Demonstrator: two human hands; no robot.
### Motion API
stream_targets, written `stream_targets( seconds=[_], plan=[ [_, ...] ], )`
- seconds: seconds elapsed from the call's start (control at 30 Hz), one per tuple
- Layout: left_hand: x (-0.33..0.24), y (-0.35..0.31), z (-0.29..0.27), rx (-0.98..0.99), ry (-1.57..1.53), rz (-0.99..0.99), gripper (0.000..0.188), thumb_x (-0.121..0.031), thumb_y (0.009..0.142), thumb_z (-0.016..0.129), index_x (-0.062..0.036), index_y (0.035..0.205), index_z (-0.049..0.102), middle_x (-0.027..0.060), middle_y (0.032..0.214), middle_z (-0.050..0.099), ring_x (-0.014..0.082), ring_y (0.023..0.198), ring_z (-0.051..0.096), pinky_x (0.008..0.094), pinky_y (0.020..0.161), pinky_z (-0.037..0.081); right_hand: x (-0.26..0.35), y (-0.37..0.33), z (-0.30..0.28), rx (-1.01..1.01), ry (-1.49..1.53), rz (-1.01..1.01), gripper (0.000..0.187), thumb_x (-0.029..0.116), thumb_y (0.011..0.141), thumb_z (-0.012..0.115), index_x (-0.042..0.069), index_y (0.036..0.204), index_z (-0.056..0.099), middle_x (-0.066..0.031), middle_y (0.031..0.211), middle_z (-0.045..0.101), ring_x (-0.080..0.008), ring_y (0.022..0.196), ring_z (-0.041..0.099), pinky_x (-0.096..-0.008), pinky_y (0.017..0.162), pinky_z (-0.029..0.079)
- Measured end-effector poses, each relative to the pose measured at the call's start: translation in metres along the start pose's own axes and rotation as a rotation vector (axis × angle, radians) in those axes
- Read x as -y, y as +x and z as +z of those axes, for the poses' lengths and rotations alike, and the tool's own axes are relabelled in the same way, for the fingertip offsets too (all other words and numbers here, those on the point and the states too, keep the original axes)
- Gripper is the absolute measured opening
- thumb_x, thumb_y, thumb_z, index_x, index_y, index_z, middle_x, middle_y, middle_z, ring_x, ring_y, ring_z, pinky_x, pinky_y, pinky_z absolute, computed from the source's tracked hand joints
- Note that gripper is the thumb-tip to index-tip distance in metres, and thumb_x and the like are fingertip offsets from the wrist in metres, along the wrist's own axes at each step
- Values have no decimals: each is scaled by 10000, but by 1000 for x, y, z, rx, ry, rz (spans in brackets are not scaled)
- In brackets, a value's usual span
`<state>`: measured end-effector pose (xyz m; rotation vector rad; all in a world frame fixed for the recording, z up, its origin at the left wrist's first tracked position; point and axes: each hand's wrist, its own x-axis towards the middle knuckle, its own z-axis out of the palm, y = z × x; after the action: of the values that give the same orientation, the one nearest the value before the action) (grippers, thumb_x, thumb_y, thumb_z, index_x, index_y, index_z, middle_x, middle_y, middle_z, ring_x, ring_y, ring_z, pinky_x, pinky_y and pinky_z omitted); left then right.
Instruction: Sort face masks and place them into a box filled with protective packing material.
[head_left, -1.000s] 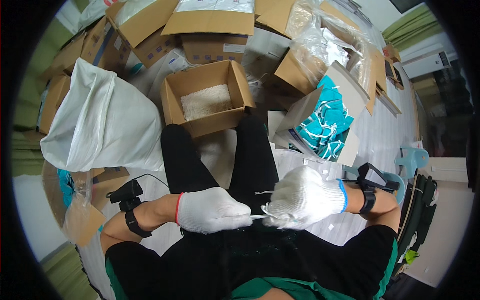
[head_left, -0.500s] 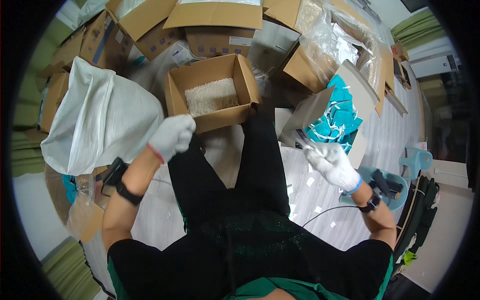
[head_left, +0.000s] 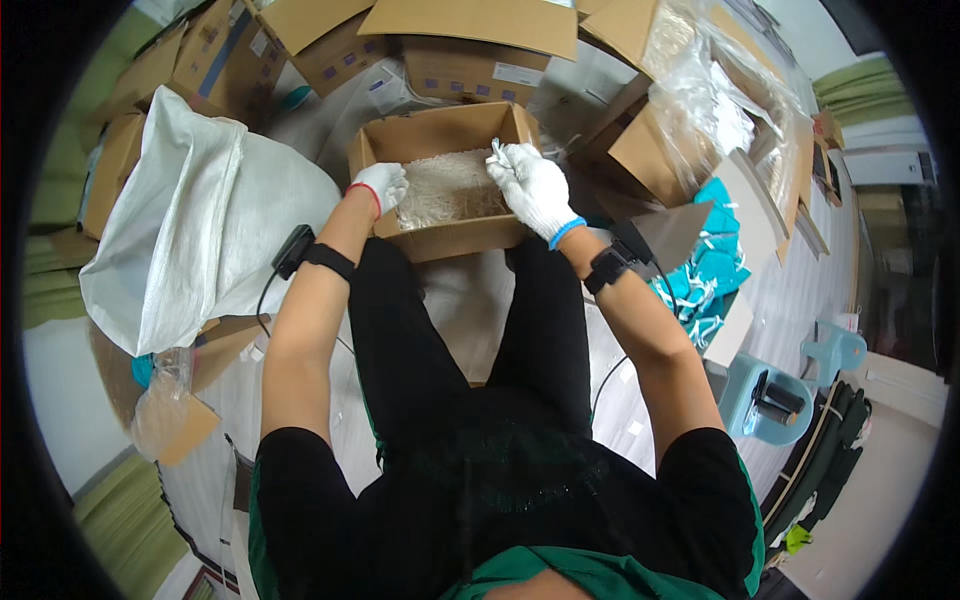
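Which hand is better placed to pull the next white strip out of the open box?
Right, probably. The right hand is over the open cardboard box and already pinches a thin white piece above the white strips. The left hand rests at the box's left wall, fingers curled.

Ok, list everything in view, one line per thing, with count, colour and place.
open cardboard box: one, brown, on the floor ahead of the knees
white strands: a heap, inside that box
woven sack: one, white, left
cardboard boxes: several, brown, along the top
clear plastic bags: some, upper right
teal pieces: a pile, right
stool: one, pale blue, lower right
left hand: white glove, on the box's left wall
right hand: white glove, pinching strands above the box
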<state>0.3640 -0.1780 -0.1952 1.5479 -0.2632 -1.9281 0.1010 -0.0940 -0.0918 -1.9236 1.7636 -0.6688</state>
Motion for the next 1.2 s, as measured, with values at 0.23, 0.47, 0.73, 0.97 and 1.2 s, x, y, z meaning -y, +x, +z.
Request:
stream_targets(
  seconds=[0.23,0.47,0.73,0.97,1.2],
  plan=[
    [-22,24,8,-153,137,-78,751,-413,938,598,-86,1512,242,226,1540,215,408,1370,331,534,1070,384,-63,39,70,306,-229,44,463,298,848,625,105,1260,538,-179,1280,552,-371,1164,555,-429,960,472],
    [-17,21,-15,-69,297,44,649,-344,968,557,-9,1470,320,239,1510,340,357,1342,430,443,1074,406,-96,58,85,5,-46,-10,175,145,831,605,70,956,701,-185,909,695,-392,890,653,-426,793,516],
    [7,-1,-14,47,296,95,429,-224,946,557,24,1294,517,221,1254,615,318,1167,594,399,997,464,-92,56,65,191,156,458,507,503,904,553,27,923,727,-148,845,718,-310,832,688,-399,799,511],
    [29,-23,9,77,350,127,363,-216,945,569,3,1235,566,184,1184,647,280,1078,625,391,939,489,-92,39,50,254,-361,436,347,353,873,587,48,944,735,-180,904,708,-337,850,690,-412,800,547],
    [47,-39,32,132,396,136,348,-226,949,575,-11,1222,573,163,1175,644,256,1066,623,381,921,491,-128,20,58,235,137,301,484,-35,803,568,122,1260,605,-107,1108,691,-260,974,675,-373,849,525]
  ],
)
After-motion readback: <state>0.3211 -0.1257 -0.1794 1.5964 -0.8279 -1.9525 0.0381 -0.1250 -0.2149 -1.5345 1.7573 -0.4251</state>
